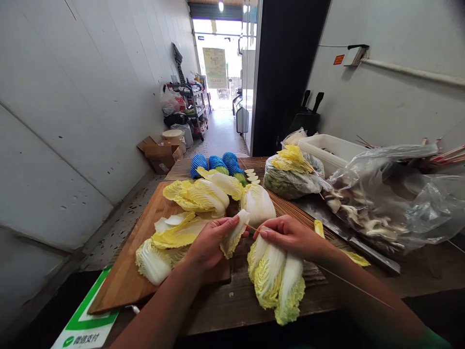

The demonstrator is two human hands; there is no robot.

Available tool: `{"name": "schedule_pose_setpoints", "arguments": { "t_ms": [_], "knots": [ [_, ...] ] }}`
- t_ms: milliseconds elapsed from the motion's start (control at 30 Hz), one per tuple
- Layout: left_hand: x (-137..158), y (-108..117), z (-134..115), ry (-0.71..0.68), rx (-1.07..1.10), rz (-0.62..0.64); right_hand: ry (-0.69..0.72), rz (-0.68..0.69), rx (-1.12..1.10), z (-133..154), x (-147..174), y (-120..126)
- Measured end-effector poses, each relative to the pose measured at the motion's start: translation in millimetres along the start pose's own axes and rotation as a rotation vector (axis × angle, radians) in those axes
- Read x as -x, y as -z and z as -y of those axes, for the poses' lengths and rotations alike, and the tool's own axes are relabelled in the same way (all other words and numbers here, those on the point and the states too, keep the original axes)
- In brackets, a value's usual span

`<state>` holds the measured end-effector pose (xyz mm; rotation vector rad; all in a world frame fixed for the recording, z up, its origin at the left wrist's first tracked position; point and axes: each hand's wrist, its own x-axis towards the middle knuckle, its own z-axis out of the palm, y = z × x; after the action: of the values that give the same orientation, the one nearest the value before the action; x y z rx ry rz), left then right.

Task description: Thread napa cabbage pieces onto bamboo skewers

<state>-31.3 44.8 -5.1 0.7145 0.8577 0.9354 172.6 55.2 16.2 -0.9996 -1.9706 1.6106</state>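
Note:
My left hand (214, 240) pinches a small napa cabbage leaf (234, 236), its white base pointing up. Between the two hands shows the tip of a thin bamboo skewer (253, 227), close against that leaf; whether it pierces the leaf I cannot tell. My right hand (286, 235) is closed round the skewer, and several cabbage leaves (275, 276) hang from it below the fingers. The skewer's long end runs out past my right wrist. Loose cabbage leaves (196, 196) lie on the wooden cutting board (134, 247), with a pale cabbage piece (257, 203) just beyond my hands.
Blue-netted green vegetables (218, 165) and white slices (252, 175) sit at the table's far edge. To the right are a bundle of skewers (290, 206), a knife (374, 254), a bag of greens (294, 177), bagged mushrooms (363, 213) and a white tub (332, 150).

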Motion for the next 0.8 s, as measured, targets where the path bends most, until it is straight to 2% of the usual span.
{"name": "schedule_pose_setpoints", "arguments": {
  "t_ms": [800],
  "knots": [
    [2.5, -3.3, -1.7, -0.029, -0.007, -0.004, 0.018, -0.018, 0.027, -0.4, 0.1, 0.1]
  ]
}}
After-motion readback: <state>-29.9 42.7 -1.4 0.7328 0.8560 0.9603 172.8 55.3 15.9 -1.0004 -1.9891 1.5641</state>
